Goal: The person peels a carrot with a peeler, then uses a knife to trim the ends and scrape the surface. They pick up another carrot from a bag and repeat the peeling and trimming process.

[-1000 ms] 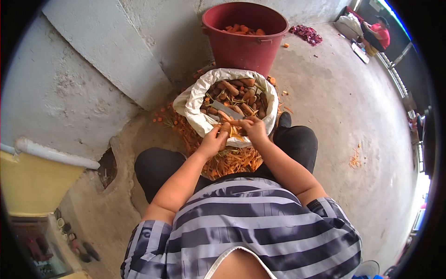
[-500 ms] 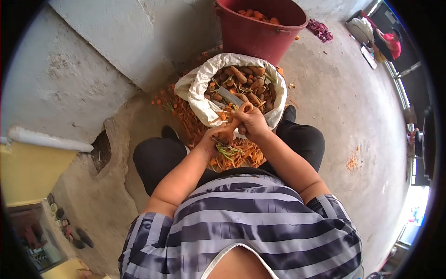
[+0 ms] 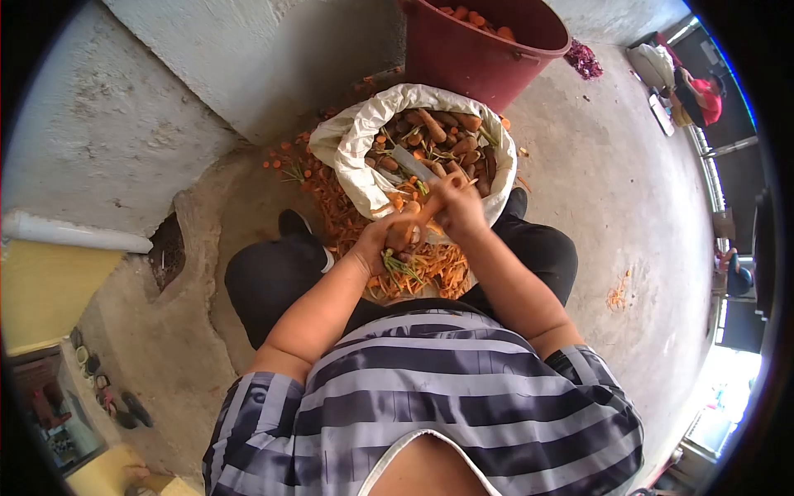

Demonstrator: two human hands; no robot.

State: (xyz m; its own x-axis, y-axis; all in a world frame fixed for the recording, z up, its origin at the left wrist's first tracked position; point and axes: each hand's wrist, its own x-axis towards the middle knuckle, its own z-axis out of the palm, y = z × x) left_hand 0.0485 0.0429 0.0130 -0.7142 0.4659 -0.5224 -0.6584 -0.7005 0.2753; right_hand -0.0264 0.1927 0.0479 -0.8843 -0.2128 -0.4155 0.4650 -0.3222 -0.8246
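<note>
My left hand (image 3: pixel 379 245) is closed around a carrot (image 3: pixel 403 237) with green stalk ends, held low in front of the sack. Just above and to the right, my right hand (image 3: pixel 460 207) is closed at the carrot's far end; its fingers are blurred and what they grip is not clear. A flat grey knife blade (image 3: pixel 413 164) shows over the carrots beyond my right hand, its handle end hidden. Before me stands a white sack (image 3: pixel 354 169) with a rolled rim, filled with unpeeled carrots (image 3: pixel 432 126). Orange peelings (image 3: pixel 438 269) lie heaped beneath my hands.
Behind the sack stands a red bucket (image 3: pixel 475 62) containing orange carrot pieces. Carrot slices and peelings (image 3: pixel 327 207) spread along the wall side. A purple heap (image 3: pixel 584 60) lies on the floor, right of the bucket. A person in a red top (image 3: pixel 707 101) sits far right.
My right hand has moved slightly up and away from my left hand. The left hand keeps the carrot, nearly in place. The view has shifted a little.
</note>
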